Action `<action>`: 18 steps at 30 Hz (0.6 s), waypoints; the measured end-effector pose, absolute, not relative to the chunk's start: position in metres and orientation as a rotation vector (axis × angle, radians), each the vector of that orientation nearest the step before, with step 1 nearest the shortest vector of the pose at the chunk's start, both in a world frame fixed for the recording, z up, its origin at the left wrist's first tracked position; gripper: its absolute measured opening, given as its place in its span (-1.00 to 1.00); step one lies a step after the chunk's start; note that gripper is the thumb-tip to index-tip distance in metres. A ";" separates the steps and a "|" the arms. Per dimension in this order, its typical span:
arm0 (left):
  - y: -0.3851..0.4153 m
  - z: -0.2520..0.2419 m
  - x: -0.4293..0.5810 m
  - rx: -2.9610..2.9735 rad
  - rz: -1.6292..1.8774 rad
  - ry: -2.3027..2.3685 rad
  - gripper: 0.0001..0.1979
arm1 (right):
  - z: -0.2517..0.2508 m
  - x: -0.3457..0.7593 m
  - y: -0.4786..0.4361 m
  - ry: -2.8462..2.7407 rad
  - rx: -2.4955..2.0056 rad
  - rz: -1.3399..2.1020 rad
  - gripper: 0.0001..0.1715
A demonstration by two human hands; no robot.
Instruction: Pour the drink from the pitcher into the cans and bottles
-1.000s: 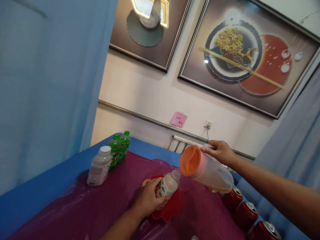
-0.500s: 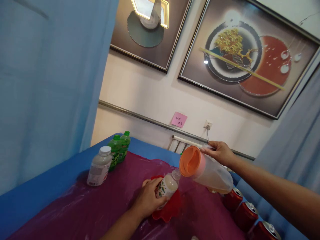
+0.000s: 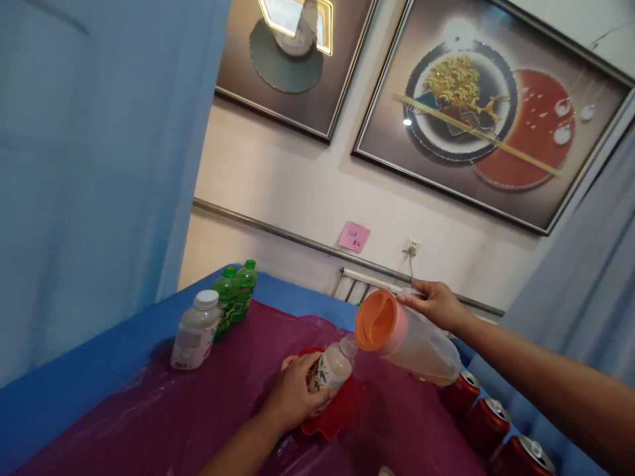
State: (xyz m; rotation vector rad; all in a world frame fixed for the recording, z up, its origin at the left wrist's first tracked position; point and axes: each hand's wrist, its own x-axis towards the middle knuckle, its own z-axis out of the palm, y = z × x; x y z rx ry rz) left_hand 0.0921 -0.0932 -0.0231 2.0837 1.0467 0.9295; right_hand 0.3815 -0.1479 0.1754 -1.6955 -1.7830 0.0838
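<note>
My left hand (image 3: 294,393) is wrapped round a small open bottle (image 3: 333,367) of pale liquid with a leaf label, standing in a red dish (image 3: 333,415). My right hand (image 3: 435,303) grips the handle of a clear plastic jug (image 3: 413,342) with an orange lid. The jug is tipped toward the left, its lid end just above and right of the bottle's mouth. Brownish liquid lies in the jug's lower side.
A white-capped bottle (image 3: 195,330) and two green bottles (image 3: 233,295) stand at the back left on the purple sheet (image 3: 198,410) over a blue table (image 3: 74,377). Three red cans (image 3: 489,423) line the right edge. Blue curtains hang on both sides.
</note>
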 end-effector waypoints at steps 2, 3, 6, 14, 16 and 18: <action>-0.092 -0.025 0.093 2.082 0.948 1.046 -0.35 | 0.173 0.381 -0.149 -1.755 -1.673 0.104 -0.28; -0.092 -0.026 0.093 2.082 0.957 1.048 -0.35 | 0.171 0.381 -0.149 -1.736 -1.660 0.113 -0.28; -0.092 -0.028 0.093 2.085 0.977 1.048 -0.38 | 0.161 0.383 -0.149 -1.670 -1.629 0.125 -0.28; -0.088 -0.035 0.095 2.091 1.065 1.028 -0.38 | 0.108 0.400 -0.156 -1.347 -1.537 0.185 -0.26; -0.085 -0.038 0.095 2.100 1.069 1.037 -0.38 | 0.090 0.405 -0.161 -1.213 -1.499 0.225 -0.28; -0.080 -0.042 0.096 2.102 1.080 1.037 -0.37 | 0.068 0.408 -0.166 -1.082 -1.439 0.277 -0.30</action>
